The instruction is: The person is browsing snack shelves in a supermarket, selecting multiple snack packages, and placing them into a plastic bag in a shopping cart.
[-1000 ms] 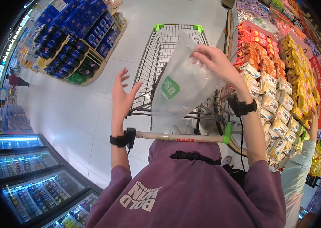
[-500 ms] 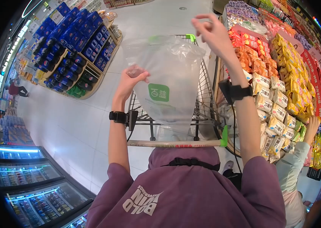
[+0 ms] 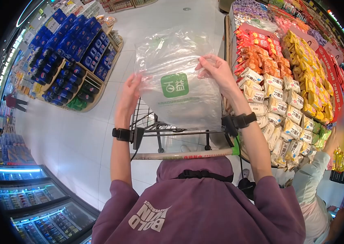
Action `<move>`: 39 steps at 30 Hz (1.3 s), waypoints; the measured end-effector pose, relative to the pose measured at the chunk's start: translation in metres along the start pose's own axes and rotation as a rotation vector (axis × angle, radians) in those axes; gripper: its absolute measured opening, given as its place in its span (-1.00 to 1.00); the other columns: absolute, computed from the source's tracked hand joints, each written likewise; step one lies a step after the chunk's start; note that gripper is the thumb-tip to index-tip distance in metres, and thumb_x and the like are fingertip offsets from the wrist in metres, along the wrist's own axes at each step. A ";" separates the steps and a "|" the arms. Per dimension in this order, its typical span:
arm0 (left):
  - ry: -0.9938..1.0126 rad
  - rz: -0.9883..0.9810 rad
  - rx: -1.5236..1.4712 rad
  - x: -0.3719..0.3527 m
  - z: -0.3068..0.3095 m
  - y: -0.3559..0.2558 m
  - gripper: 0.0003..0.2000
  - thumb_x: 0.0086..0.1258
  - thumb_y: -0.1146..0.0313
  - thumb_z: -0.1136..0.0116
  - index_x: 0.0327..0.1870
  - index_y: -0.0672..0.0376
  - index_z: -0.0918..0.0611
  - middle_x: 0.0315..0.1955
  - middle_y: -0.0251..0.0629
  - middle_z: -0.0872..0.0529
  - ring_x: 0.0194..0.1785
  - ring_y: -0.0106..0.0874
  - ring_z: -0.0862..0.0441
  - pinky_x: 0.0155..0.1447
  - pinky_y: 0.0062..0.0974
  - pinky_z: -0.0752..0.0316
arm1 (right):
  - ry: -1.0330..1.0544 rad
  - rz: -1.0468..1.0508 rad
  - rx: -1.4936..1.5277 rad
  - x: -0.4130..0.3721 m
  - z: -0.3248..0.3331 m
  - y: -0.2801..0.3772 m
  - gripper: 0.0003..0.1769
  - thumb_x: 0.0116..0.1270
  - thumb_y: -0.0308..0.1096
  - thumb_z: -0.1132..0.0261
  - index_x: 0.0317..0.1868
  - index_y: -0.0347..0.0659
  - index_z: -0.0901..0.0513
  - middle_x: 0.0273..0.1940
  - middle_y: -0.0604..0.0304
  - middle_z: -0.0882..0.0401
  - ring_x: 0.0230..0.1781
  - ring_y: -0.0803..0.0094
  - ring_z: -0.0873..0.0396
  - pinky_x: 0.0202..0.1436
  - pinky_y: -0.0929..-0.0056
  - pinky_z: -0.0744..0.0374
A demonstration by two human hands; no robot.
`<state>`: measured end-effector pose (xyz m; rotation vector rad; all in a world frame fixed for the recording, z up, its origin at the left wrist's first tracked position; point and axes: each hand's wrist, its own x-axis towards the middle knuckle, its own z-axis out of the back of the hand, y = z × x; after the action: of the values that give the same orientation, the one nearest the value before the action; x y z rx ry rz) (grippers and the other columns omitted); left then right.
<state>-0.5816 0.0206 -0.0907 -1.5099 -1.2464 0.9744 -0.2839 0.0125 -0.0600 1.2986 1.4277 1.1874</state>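
A clear plastic bag (image 3: 188,112) with a green square logo spreads out between my two hands, over the shopping cart (image 3: 147,116). My left hand (image 3: 131,87) pinches the bag's left edge. At the upper right of the bag, my right hand (image 3: 217,72) has thumb and fingers closed on the plastic. The logo and the printing beneath it read upright. Through the film the cart's wire basket is partly visible; most of it lies hidden behind the bag. The cart's handlebar (image 3: 168,156) runs just in front of my body.
Snack packets (image 3: 278,106) fill a display bin close on my right, where another person's sleeve (image 3: 311,173) reaches in. Blue drink packs (image 3: 72,42) are stacked on a rounded stand at the left. Lit glass-fronted coolers (image 3: 37,203) line the lower left.
My right hand has come down from above the snack bin and taken hold of the bag's right side. The bag has turned, so its logo now reads upright, and it is spread wider.
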 end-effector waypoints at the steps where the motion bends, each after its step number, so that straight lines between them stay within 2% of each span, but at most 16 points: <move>1: 0.078 0.042 -0.037 -0.004 -0.005 0.001 -0.67 0.33 0.35 -0.38 0.03 0.31 -0.63 -0.21 -0.18 -0.77 -0.27 -0.51 -0.71 -0.19 -0.59 -0.57 | 0.013 -0.026 -0.017 -0.004 -0.003 0.002 -0.60 0.39 -0.31 -0.35 0.12 -0.40 -0.55 -0.19 0.04 -0.73 -0.34 0.45 -0.71 -0.21 0.54 -0.66; 6: 0.165 0.068 0.253 0.001 0.004 0.003 -0.68 0.38 0.33 -0.30 0.05 0.35 -0.64 -0.31 -0.15 -0.78 -0.44 -0.52 -0.68 -0.31 -0.59 -0.55 | 0.172 -0.087 -0.130 -0.025 0.007 0.014 -0.56 0.38 -0.37 -0.35 0.21 -0.35 -0.52 -0.11 -0.03 -0.73 -0.26 0.40 -0.73 -0.24 0.45 -0.72; 10: 0.137 0.169 0.234 -0.004 0.010 -0.001 -0.74 0.40 0.40 -0.21 0.00 0.37 -0.66 -0.30 -0.09 -0.78 -0.52 -0.52 -0.64 -0.43 -0.58 -0.52 | 0.130 0.063 -0.182 -0.021 0.029 0.004 -0.81 0.23 -0.66 -0.19 -0.18 -0.39 -0.69 -0.03 0.03 -0.73 -0.30 0.41 -0.72 -0.32 0.48 -0.69; 14: 0.254 0.075 0.192 0.005 0.032 0.011 -0.85 0.36 0.54 -0.09 -0.38 0.35 -0.69 -0.42 -0.18 -0.72 -0.44 -0.44 -0.63 -0.34 -0.49 -0.56 | 0.179 0.336 -0.250 -0.027 0.033 0.009 -0.76 -0.03 -0.74 -0.11 -0.72 -0.28 -0.53 0.03 0.08 -0.72 -0.03 0.36 -0.65 -0.03 0.40 -0.60; 16: -0.023 0.045 0.207 -0.006 0.008 0.003 -0.82 0.23 0.67 0.00 -0.51 0.28 -0.64 -0.48 -0.27 -0.66 -0.37 -0.46 -0.57 -0.28 -0.51 -0.47 | 0.216 0.326 -0.232 -0.037 0.031 0.018 -0.76 -0.07 -0.73 -0.10 -0.79 -0.29 -0.44 0.01 0.06 -0.73 -0.02 0.34 -0.65 0.11 0.36 -0.56; 19: 0.387 -0.105 0.256 0.028 0.049 0.020 -0.77 0.08 0.75 0.08 -0.62 0.25 -0.60 -0.49 -0.30 -0.63 -0.36 -0.52 -0.49 -0.26 -0.59 -0.33 | 0.241 0.356 -0.288 -0.043 0.044 0.019 -0.75 0.05 -0.68 -0.08 -0.70 -0.26 -0.55 -0.04 0.03 -0.73 0.02 0.27 -0.62 0.02 0.36 -0.56; 22: 0.374 -0.133 0.410 0.017 0.017 -0.007 -0.74 0.06 0.76 0.10 -0.71 0.25 -0.56 -0.55 -0.33 -0.58 -0.42 -0.55 -0.40 -0.26 -0.65 -0.23 | 0.022 0.301 -0.309 -0.049 0.043 0.033 -0.73 0.12 -0.63 -0.03 -0.51 -0.22 -0.67 -0.05 -0.02 -0.71 0.02 0.21 -0.62 0.06 0.32 -0.55; 23: 0.367 -0.165 0.542 0.011 0.001 -0.020 -0.69 0.18 0.74 0.07 -0.76 0.30 -0.53 -0.55 -0.30 -0.62 -0.43 -0.55 -0.41 -0.28 -0.62 -0.25 | -0.033 0.368 -0.464 -0.043 0.047 0.027 -0.77 0.28 -0.44 -0.13 -0.14 -0.21 -0.68 -0.15 -0.06 -0.70 -0.05 0.15 -0.63 0.05 0.27 -0.55; 26: 0.435 -0.201 0.660 -0.001 -0.037 -0.051 -0.66 0.25 0.72 0.05 -0.78 0.32 -0.54 -0.52 -0.26 -0.66 -0.46 -0.55 -0.44 -0.31 -0.61 -0.28 | -0.138 0.851 -0.904 -0.044 0.027 0.040 -0.58 0.30 -0.15 -0.29 0.08 -0.20 -0.57 -0.25 -0.04 -0.69 -0.16 0.09 -0.65 -0.01 0.22 -0.57; 28: 0.434 -0.244 0.629 -0.008 -0.059 -0.066 -0.64 0.28 0.70 0.03 -0.80 0.35 -0.53 -0.48 -0.20 -0.72 -0.48 -0.55 -0.48 -0.37 -0.60 -0.31 | 0.067 0.740 -1.058 -0.043 0.018 0.044 -0.30 0.15 0.08 -0.45 0.11 -0.28 -0.50 -0.25 -0.05 -0.70 -0.13 -0.04 -0.66 -0.02 0.24 -0.59; 30: 0.383 -0.322 0.584 -0.012 -0.073 -0.074 -0.59 0.33 0.67 0.02 -0.83 0.35 -0.50 -0.49 -0.18 -0.73 -0.48 -0.56 -0.50 -0.38 -0.61 -0.31 | 0.370 0.369 -1.053 -0.046 0.013 0.059 -0.40 0.15 -0.01 -0.46 0.02 -0.29 -0.55 -0.34 -0.06 -0.66 -0.24 -0.06 -0.65 -0.16 0.15 -0.58; 31: 0.527 -0.399 0.543 0.009 -0.031 -0.061 -0.76 0.40 0.59 -0.02 -0.49 0.33 -0.68 -0.29 -0.11 -0.77 -0.36 -0.48 -0.62 -0.34 -0.56 -0.44 | 0.430 0.409 -1.031 -0.038 0.015 0.048 -0.47 0.14 -0.05 -0.45 -0.05 -0.28 -0.57 -0.38 -0.06 -0.64 -0.28 -0.07 -0.64 -0.20 0.10 -0.57; 33: 0.173 -0.320 0.323 -0.021 -0.083 -0.077 -0.86 0.40 0.55 -0.06 -0.13 0.29 -0.65 -0.14 -0.09 -0.74 -0.24 -0.40 -0.66 -0.24 -0.49 -0.53 | 0.436 0.428 -0.988 -0.033 0.017 0.042 -0.57 0.13 -0.11 -0.44 -0.16 -0.28 -0.59 -0.42 -0.06 -0.63 -0.32 -0.08 -0.63 -0.23 0.05 -0.55; 35: 0.067 -0.167 0.023 -0.037 -0.095 -0.091 -0.51 0.38 0.48 -0.14 0.35 0.24 -0.42 0.09 -0.10 -0.66 -0.05 -0.33 -0.69 -0.04 -0.39 -0.61 | 0.328 0.390 -0.929 -0.046 0.017 0.053 -0.64 0.13 -0.15 -0.42 -0.25 -0.28 -0.59 -0.41 -0.05 -0.63 -0.32 -0.07 -0.63 -0.22 0.04 -0.55; 37: -0.100 -0.039 -0.104 -0.030 -0.068 -0.065 -0.56 0.37 0.45 -0.17 0.28 0.27 -0.47 0.07 -0.10 -0.67 -0.04 -0.36 -0.68 0.01 -0.42 -0.59 | 0.243 0.406 -0.912 -0.050 0.020 0.055 -0.64 0.14 -0.16 -0.42 -0.26 -0.28 -0.58 -0.42 -0.07 -0.62 -0.32 -0.08 -0.62 -0.22 0.04 -0.54; 39: 0.003 -0.053 0.310 -0.044 -0.057 -0.050 -0.58 0.37 0.42 -0.20 0.24 0.30 -0.51 0.08 -0.11 -0.67 0.01 -0.39 -0.66 0.07 -0.44 -0.55 | 0.246 0.439 -0.898 -0.052 0.029 0.056 -0.62 0.17 -0.15 -0.41 -0.18 -0.28 -0.58 -0.41 -0.09 -0.62 -0.30 -0.10 -0.62 -0.20 0.04 -0.56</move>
<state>-0.5478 -0.0286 -0.0265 -1.2306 -1.0705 1.0751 -0.2401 -0.0352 -0.0106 0.8344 0.5850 2.0208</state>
